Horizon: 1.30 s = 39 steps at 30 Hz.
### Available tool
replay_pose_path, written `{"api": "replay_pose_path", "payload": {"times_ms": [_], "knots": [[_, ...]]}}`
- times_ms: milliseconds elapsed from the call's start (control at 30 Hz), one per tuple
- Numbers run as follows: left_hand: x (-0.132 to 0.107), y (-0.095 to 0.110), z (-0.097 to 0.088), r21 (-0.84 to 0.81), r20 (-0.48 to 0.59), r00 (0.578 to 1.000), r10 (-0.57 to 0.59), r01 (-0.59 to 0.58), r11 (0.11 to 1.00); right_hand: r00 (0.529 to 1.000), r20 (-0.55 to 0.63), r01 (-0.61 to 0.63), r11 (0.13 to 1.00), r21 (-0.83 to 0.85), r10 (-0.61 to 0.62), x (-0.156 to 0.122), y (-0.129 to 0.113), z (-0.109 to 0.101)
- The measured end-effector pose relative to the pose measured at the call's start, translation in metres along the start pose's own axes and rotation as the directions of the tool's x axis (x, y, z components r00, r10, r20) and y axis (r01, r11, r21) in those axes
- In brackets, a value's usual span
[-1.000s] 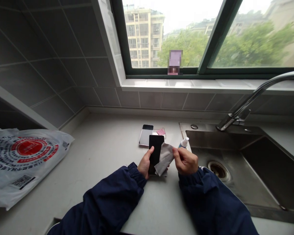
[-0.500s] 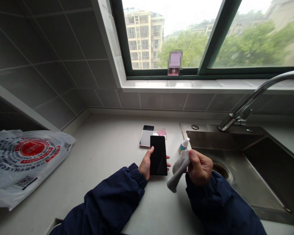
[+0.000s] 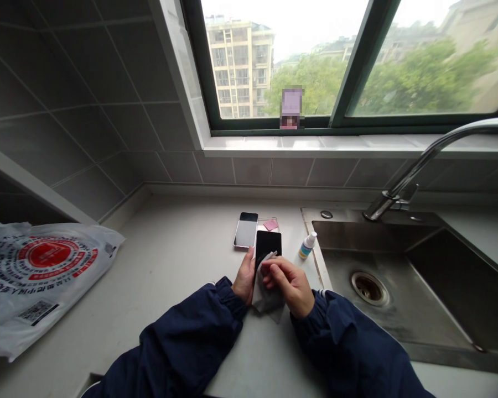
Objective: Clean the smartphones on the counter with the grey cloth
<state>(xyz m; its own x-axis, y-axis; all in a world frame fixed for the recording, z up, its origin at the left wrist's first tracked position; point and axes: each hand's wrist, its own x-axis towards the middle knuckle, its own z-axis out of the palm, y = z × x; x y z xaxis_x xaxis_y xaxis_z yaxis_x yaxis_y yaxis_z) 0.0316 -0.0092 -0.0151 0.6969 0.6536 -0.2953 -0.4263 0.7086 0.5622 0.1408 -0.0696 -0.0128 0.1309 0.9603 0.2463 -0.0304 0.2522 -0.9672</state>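
The right hand (image 3: 288, 281) pinches a bunched grey cloth (image 3: 265, 301) between thumb and fingers, over the lower part of a dark phone (image 3: 269, 241), while the left hand (image 3: 243, 281) grasps that phone along its left edge; the left fingers beneath it are hidden. The phone is in front of the body, its long axis running roughly from 6 to 12 o'clock, screen up. It lies at 3 o'clock from the left palm and at about 10 o'clock from the right knuckles, so both hands are right at it, the right one covering the lower screen. From the phone, a second phone (image 3: 245, 231) lies near 11 o'clock, a pink slip (image 3: 270, 224) at 12, and a small spray bottle (image 3: 307, 246) stands at 2, just beside the sink (image 3: 318, 260) at 3. A printed plastic bag (image 3: 45, 287) sits well apart at 9.
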Motion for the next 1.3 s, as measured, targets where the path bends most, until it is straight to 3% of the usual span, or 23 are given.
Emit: {"api": "replay_pose_path", "payload": {"times_ms": [133,300,600,733,833,967,1133,1300], "knots": [[0.000,-0.001,-0.004,-0.027,0.028,0.999,-0.016,0.017,1.000,0.992,0.015,0.128,0.966,-0.226,-0.128,-0.002,-0.003,-0.003],[0.002,-0.004,-0.011,-0.023,0.025,0.999,0.036,-0.036,0.999,0.944,0.014,0.283,0.790,-0.544,-0.329,-0.002,0.003,-0.009],[0.001,0.003,-0.006,-0.088,-0.039,0.999,0.038,-0.041,0.995,0.866,0.217,0.452,0.519,-0.725,-0.451,-0.001,0.014,-0.011],[0.000,0.005,-0.004,-0.122,-0.068,0.997,0.022,-0.030,0.992,0.837,0.369,0.530,0.435,-0.728,-0.403,-0.005,0.013,-0.006],[0.000,0.004,-0.004,-0.132,-0.035,0.999,0.022,-0.027,0.991,0.850,0.432,0.522,0.375,-0.766,-0.302,-0.007,0.015,-0.004],[0.000,0.001,-0.005,-0.106,0.035,0.999,0.006,-0.002,0.994,0.881,0.410,0.471,0.350,-0.810,-0.236,-0.009,0.018,-0.005],[-0.002,-0.002,0.002,-0.108,0.084,0.995,0.061,-0.051,0.993,0.913,0.347,0.401,0.326,-0.856,-0.214,0.000,0.019,-0.005],[-0.003,0.001,0.007,-0.083,0.012,0.994,0.111,-0.110,0.990,0.923,0.315,0.376,0.351,-0.857,-0.221,0.017,0.018,-0.009]]}}
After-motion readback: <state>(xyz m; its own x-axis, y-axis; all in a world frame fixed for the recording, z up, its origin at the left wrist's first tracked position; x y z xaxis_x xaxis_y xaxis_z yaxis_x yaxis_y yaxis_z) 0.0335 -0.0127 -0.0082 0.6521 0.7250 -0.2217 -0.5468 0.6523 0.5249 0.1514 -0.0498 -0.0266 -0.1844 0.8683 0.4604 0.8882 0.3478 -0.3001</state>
